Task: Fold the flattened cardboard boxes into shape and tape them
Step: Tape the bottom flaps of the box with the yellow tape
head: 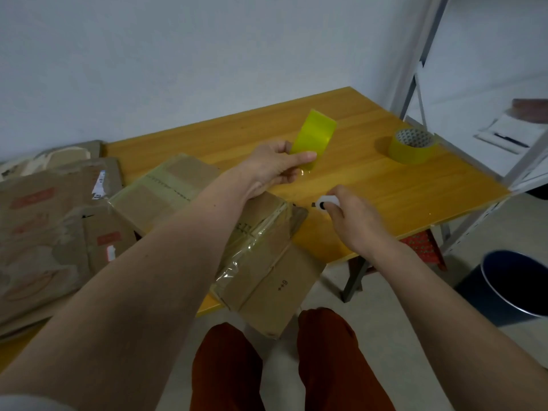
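Observation:
My left hand (274, 167) pinches a cut strip of yellow tape (313, 136) that stands up above the table. My right hand (353, 221) is closed around a small white cutter (326, 202), held low over the table just right of the box. A folded cardboard box (267, 262) with old clear tape on it lies under my left forearm and overhangs the table's front edge. The yellow tape roll (413, 145) rests flat at the table's right side.
A pile of flattened cardboard boxes (50, 221) covers the left of the yellow wooden table (385, 197). A metal shelf frame (421, 63) stands at the right. On the floor are a dark bin (510, 289) and a red stool (421, 244).

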{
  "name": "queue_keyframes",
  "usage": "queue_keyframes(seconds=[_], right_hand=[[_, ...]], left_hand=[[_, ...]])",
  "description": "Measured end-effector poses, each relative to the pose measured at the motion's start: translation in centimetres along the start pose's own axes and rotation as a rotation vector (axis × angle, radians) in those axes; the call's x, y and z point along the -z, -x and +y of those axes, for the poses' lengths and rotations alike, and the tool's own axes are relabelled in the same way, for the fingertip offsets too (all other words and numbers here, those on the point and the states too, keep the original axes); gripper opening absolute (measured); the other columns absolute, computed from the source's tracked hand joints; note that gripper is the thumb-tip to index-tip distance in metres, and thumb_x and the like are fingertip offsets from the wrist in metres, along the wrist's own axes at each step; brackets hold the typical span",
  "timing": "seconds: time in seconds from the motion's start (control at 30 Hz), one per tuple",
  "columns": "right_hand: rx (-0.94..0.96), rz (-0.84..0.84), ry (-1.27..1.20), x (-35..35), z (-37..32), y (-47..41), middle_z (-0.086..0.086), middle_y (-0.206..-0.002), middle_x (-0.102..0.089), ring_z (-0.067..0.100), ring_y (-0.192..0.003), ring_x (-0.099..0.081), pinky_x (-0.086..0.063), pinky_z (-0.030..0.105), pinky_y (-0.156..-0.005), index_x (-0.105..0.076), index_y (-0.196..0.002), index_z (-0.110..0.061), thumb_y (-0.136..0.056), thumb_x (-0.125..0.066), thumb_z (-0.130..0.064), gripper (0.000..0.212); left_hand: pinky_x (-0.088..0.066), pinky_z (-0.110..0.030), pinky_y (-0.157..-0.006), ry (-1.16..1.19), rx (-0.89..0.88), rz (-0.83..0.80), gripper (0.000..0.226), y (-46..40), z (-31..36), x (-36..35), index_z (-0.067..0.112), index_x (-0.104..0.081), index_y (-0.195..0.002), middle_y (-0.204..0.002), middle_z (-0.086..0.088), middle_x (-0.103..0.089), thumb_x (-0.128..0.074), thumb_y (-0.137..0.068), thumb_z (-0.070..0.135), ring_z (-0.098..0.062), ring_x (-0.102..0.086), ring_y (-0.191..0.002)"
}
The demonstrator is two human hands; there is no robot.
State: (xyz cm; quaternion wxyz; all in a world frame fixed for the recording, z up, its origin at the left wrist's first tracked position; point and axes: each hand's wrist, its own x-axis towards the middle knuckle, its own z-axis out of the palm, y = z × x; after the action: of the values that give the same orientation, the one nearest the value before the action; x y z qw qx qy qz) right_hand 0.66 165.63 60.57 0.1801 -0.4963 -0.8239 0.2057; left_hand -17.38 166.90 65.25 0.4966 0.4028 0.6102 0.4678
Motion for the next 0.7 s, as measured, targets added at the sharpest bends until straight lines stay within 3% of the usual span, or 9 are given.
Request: queue_keyframes(seconds=[0.13, 0.23, 0.3, 0.37, 0.47, 0.53, 0.6, 0.7], right_hand=[[-0.206, 0.015, -0.087, -1.9, 2.5, -1.0, 0.01, -0.102, -0.05, 0.026, -0.092, -0.047, -0.034, 0.034, -0.071, -0.051, -0.119, -0.003, -0.101, -0.041, -0.025, 0.03], [-0.238, 0.026, 0.068, -2.7, 3.7, -1.4, 0.016, -0.125, -0.05, 0.031, -0.114, -0.043, -0.035, 0.038, -0.09, -0.053, -0.122, -0.004, -0.1, -0.043, -0.028, 0.033], [-0.221, 0.086, 0.045, -2.6, 3.2, -1.5, 0.017, -0.133, -0.046, 0.031, -0.123, -0.038, -0.032, 0.037, -0.099, -0.049, -0.128, -0.005, -0.099, -0.045, -0.026, 0.036], [-0.113, 0.23, -0.061, -2.3, 1.5, -1.1, 0.015, -0.133, -0.045, 0.028, -0.125, -0.037, -0.03, 0.033, -0.102, -0.046, -0.131, -0.005, -0.1, -0.045, -0.022, 0.035], [0.284, 0.49, -0.232, -2.3, -3.0, 0.8, 0.015, -0.117, -0.056, 0.024, -0.113, -0.047, -0.033, 0.022, -0.095, -0.055, -0.12, 0.001, -0.099, -0.042, -0.012, 0.027], [0.497, 0.474, -0.297, -3.3, -5.9, 2.1, 0.016, -0.109, -0.061, 0.025, -0.105, -0.051, -0.038, 0.027, -0.092, -0.061, -0.112, 0.003, -0.097, -0.039, -0.01, 0.029], [0.583, 0.416, -0.203, -4.4, -8.0, 2.5, 0.015, -0.109, -0.064, 0.029, -0.104, -0.055, -0.041, 0.034, -0.09, -0.063, -0.108, 0.001, -0.095, -0.039, -0.013, 0.031], [0.426, 0.285, 0.039, -5.3, -9.6, 1.7, 0.013, -0.131, -0.056, 0.03, -0.121, -0.049, -0.03, 0.033, -0.098, -0.06, -0.118, -0.005, -0.099, -0.038, -0.019, 0.032]], left_hand=[[-0.054, -0.028, -0.072, 0.147, -0.171, 0.253, 0.03, 0.9, 0.1, 0.2, 0.017, -0.054, -0.078, -0.087, -0.005, -0.065, -0.083, -0.074, 0.015, -0.016, -0.058, -0.071], [-0.051, -0.035, -0.079, 0.192, -0.261, 0.32, 0.028, 2.9, 0.5, 1.0, 0.017, -0.057, -0.081, -0.081, -0.003, -0.063, -0.084, -0.073, 0.015, -0.018, -0.056, -0.071], [-0.051, -0.037, -0.078, 0.188, -0.312, 0.383, 0.027, 4.8, 0.7, 1.3, 0.017, -0.058, -0.079, -0.078, -0.003, -0.062, -0.084, -0.073, 0.016, -0.017, -0.055, -0.069], [-0.052, -0.038, -0.076, 0.215, -0.347, 0.457, 0.027, 7.1, 0.4, 1.7, 0.017, -0.059, -0.078, -0.08, -0.007, -0.06, -0.085, -0.072, 0.018, -0.016, -0.054, -0.068], [-0.043, -0.032, -0.067, 0.348, -0.379, 0.487, 0.022, 10.2, -0.7, 2.7, 0.021, -0.062, -0.075, -0.079, -0.005, -0.061, -0.084, -0.068, 0.023, -0.012, -0.051, -0.062], [-0.039, -0.032, -0.069, 0.402, -0.377, 0.505, 0.018, 12.0, -2.0, 3.0, 0.022, -0.063, -0.076, -0.074, 0.0, -0.061, -0.081, -0.073, 0.021, -0.011, -0.05, -0.061], [-0.043, -0.032, -0.069, 0.409, -0.361, 0.55, 0.018, 13.1, -3.3, 3.1, 0.018, -0.061, -0.082, -0.073, 0.001, -0.059, -0.078, -0.079, 0.016, -0.01, -0.052, -0.061], [-0.049, -0.034, -0.075, 0.409, -0.342, 0.573, 0.016, 13.9, -4.5, 3.3, 0.017, -0.06, -0.085, -0.078, -0.001, -0.062, -0.075, -0.082, 0.011, -0.009, -0.056, -0.064]])
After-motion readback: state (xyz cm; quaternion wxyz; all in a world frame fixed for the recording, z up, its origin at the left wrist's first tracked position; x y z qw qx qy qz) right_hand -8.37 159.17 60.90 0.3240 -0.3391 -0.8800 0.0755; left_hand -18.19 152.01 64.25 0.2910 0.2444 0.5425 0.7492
